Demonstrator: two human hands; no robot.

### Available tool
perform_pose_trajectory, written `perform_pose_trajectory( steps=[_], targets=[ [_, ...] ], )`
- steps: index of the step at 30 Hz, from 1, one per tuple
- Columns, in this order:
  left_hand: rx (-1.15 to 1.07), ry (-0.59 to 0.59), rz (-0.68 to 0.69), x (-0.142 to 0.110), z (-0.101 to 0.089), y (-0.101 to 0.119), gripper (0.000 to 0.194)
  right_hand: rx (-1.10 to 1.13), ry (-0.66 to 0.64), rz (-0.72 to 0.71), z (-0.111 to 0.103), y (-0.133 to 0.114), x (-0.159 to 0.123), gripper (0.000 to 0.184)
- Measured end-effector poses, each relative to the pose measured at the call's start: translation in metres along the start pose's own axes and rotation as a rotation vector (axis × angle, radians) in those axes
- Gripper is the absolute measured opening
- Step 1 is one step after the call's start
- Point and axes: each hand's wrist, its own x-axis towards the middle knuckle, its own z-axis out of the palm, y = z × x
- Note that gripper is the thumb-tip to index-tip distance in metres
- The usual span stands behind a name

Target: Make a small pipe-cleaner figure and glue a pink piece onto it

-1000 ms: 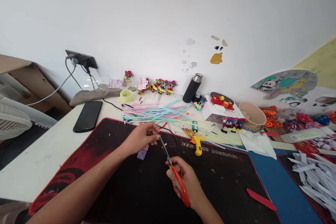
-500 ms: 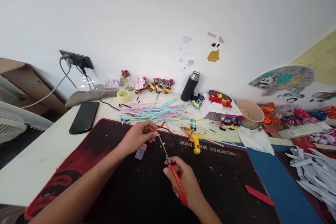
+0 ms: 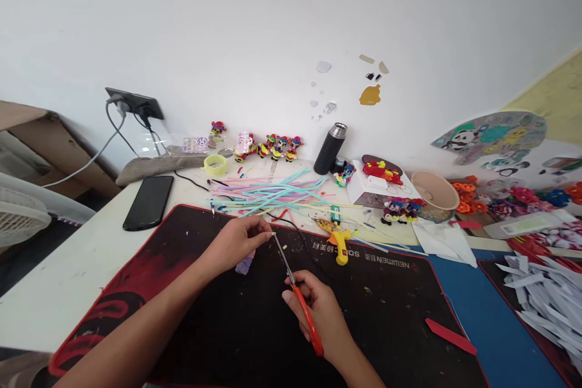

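Note:
My right hand (image 3: 321, 309) grips red-handled scissors (image 3: 295, 291) over the black and red desk mat (image 3: 391, 309). Their blades reach up and left to a tiny pale piece (image 3: 273, 234) pinched in the fingertips of my left hand (image 3: 239, 242). Just under the left hand a small purple fuzzy piece (image 3: 244, 265) lies on the mat. Behind the hands, a loose heap of blue, pink and yellow thin sticks (image 3: 273, 193) is spread on the white table.
A yellow glue gun (image 3: 337, 237) with a black cord lies right of the hands. A black phone (image 3: 148, 202), tape roll (image 3: 215, 164), black flask (image 3: 330, 148), small colourful figures (image 3: 275, 147), a bowl (image 3: 435, 190) and white paper strips (image 3: 545, 300) stand around.
The hands stay almost still. The scissor tips have closed in on the small piece in my left fingertips, and the view shifted slightly.

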Motion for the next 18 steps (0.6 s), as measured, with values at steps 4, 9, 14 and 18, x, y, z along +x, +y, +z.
perform_pose_trajectory(
  steps=[4, 9, 14, 18],
  targets=[
    [0.031, 0.000, 0.010, -0.0015, -0.0010, -0.0006, 0.025, 0.008, -0.014, 0.001, -0.0002, -0.0005, -0.0010, 0.039],
    [0.064, -0.004, 0.021, -0.0032, -0.0021, 0.0009, 0.025, -0.003, -0.018, 0.005, -0.0002, -0.0019, -0.0011, 0.038],
    [0.064, -0.001, 0.031, -0.0026, -0.0016, 0.0015, 0.023, -0.003, -0.010, 0.001, -0.0002, -0.0008, -0.0004, 0.045],
    [0.046, -0.006, 0.049, -0.0020, -0.0011, 0.0008, 0.022, 0.006, -0.012, 0.011, -0.0002, -0.0001, -0.0004, 0.050]
  ],
)
